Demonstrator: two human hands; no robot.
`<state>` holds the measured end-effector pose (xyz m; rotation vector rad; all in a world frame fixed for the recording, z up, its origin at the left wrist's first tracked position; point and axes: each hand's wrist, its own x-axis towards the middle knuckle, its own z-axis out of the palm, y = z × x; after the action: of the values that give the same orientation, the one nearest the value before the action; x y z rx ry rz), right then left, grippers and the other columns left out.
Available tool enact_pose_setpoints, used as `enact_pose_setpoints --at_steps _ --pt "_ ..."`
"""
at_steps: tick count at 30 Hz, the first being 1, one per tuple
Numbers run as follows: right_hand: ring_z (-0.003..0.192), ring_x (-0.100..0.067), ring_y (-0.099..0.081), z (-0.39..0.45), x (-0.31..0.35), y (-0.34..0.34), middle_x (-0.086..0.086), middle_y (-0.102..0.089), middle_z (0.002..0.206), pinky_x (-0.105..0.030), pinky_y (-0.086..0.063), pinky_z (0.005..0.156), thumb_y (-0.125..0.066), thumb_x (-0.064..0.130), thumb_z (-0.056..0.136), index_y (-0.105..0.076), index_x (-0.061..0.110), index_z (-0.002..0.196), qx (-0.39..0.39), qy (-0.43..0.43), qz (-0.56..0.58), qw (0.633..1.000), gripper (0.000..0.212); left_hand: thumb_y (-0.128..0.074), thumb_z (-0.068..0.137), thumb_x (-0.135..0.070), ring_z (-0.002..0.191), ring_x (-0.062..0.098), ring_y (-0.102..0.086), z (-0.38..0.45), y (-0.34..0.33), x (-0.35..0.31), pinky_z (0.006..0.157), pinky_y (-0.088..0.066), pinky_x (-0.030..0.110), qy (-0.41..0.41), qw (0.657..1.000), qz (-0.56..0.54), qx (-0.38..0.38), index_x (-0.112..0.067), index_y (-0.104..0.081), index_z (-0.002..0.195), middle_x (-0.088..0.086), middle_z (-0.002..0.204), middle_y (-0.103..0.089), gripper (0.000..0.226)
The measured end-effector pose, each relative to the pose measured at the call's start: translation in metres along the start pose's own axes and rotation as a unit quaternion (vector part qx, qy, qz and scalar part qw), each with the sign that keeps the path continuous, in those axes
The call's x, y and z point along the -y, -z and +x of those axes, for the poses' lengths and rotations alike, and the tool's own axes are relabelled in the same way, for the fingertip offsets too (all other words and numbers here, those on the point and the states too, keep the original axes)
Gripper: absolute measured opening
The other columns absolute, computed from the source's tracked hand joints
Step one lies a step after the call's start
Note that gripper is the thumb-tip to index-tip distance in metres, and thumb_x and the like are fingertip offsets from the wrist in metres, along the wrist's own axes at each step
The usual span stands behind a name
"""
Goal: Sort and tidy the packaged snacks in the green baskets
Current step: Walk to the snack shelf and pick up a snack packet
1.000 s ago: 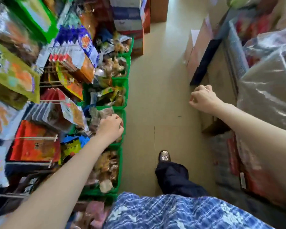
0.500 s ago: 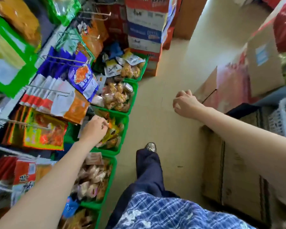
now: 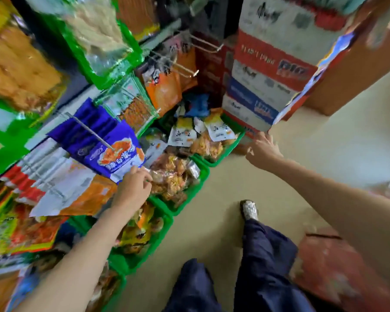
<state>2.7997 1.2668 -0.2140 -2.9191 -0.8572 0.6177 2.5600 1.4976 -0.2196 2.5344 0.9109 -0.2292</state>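
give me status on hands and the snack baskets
Left hand at packets in second green basket. Right hand open beside far basket. Nothing blocking.

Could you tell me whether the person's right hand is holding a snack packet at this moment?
No, the right hand reaches out with fingers spread and empty, near the stacked cardboard boxes.

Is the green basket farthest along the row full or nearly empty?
Full: the farthest green basket is heaped with white-labelled snack packets that rise above its rim.
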Motion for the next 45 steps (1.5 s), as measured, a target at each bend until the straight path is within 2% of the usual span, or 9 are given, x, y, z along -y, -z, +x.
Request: enact_pose_setpoints --at_steps 9,19,22,25,31,34,38,42,45 --pt "0.122 -0.033 -0.029 0.159 -0.072 0.027 -0.014 -0.038 0.129 -0.046 -0.034 0.098 -0.043 0.017 0.092 -0.058 0.01 0.117 -0.03 0.033 -0.002 0.999 0.03 -0.051 0.091 -0.013 0.108 0.019 -0.053 0.105 -0.045 -0.084 0.09 -0.04 0.028 0.019 0.999 0.033 -0.029 -0.013 -0.062 0.1 0.001 0.119 -0.05 0.015" --pt "0.14 -0.036 -0.009 0.354 -0.032 -0.146 -0.011 -0.011 0.152 -0.052 -0.023 0.109 -0.049 0.033 0.094 -0.033 0.017 0.141 0.022 0.243 -0.022 0.97 0.053 -0.043 0.093 -0.023 0.084 0.005 -0.051 0.271 -0.193 -0.056 0.07 -0.035 0.015 0.011 0.989 0.09 -0.118 -0.027 -0.047 0.091 -0.01 0.124 -0.044 0.005" --pt "0.139 -0.034 -0.014 0.412 -0.022 -0.189 -0.007 -0.014 0.152 -0.047 -0.026 0.109 -0.051 0.037 0.093 -0.035 0.023 0.142 0.005 0.334 -0.071 0.94 0.053 -0.046 0.092 -0.021 0.106 0.012 -0.054 0.319 -0.242 -0.035 0.079 -0.038 0.021 0.007 0.982 0.099 -0.161 -0.021 -0.056 0.098 -0.005 0.123 -0.047 0.011" --pt "0.138 -0.031 -0.019 0.462 -0.007 -0.205 -0.008 -0.021 0.15 -0.042 -0.025 0.11 -0.054 0.045 0.09 -0.033 0.022 0.143 -0.023 0.379 -0.023 0.925 0.061 -0.053 0.088 -0.023 0.099 0.018 -0.057 0.36 -0.284 -0.015 0.086 -0.044 0.03 0.002 0.971 0.064 -0.231 -0.016 -0.063 0.104 -0.002 0.122 -0.051 0.02" --pt "0.136 -0.029 -0.031 0.473 0.014 -0.211 -0.006 -0.023 0.153 -0.039 -0.028 0.105 -0.059 0.019 0.091 -0.018 0.023 0.148 0.005 0.437 -0.048 0.898 0.07 -0.059 0.086 -0.02 0.111 0.019 -0.056 0.364 -0.329 0.003 0.091 -0.045 0.03 0.049 0.963 -0.039 -0.261 -0.018 -0.064 0.111 -0.001 0.131 -0.05 0.025" --pt "0.13 -0.028 -0.04 0.465 0.028 -0.207 -0.003 -0.023 0.154 -0.03 -0.045 0.088 -0.055 0.004 0.091 -0.014 0.025 0.149 0.049 0.446 -0.077 0.89 0.074 -0.057 0.088 -0.024 0.116 0.012 -0.051 0.346 -0.329 0.004 0.094 -0.039 0.021 0.077 0.965 -0.054 -0.245 -0.026 -0.061 0.111 -0.005 0.128 -0.053 0.024" --pt "0.118 -0.036 -0.041 0.479 0.045 -0.22 -0.012 -0.046 0.133 -0.042 -0.044 0.089 -0.046 0.004 0.092 -0.047 0.014 0.13 -0.028 0.438 -0.221 0.871 0.04 -0.051 0.092 -0.031 0.114 0.003 -0.05 0.336 -0.333 -0.005 0.089 -0.039 0.019 0.072 0.96 -0.052 -0.265 -0.033 -0.054 0.115 -0.017 0.125 -0.045 0.023" --pt "0.101 -0.029 -0.051 0.479 0.05 -0.224 -0.009 -0.054 0.115 -0.036 -0.043 0.074 -0.048 0.004 0.09 -0.067 0.022 0.107 -0.107 0.417 -0.131 0.893 0.031 -0.062 0.086 -0.034 0.113 0.0 -0.048 0.331 -0.346 0.002 0.098 -0.039 0.02 0.049 0.955 -0.131 -0.263 -0.038 -0.05 0.106 -0.025 0.111 -0.044 0.024" --pt "0.101 -0.024 -0.054 0.459 0.047 -0.185 -0.007 -0.064 0.107 -0.038 -0.049 0.076 -0.05 0.004 0.09 -0.066 0.014 0.105 -0.184 0.464 -0.024 0.866 0.025 -0.059 0.061 -0.076 0.111 -0.001 -0.047 0.327 -0.335 -0.005 0.098 -0.039 0.023 0.045 0.939 -0.236 -0.245 -0.04 -0.046 0.115 -0.024 0.115 -0.046 0.066"
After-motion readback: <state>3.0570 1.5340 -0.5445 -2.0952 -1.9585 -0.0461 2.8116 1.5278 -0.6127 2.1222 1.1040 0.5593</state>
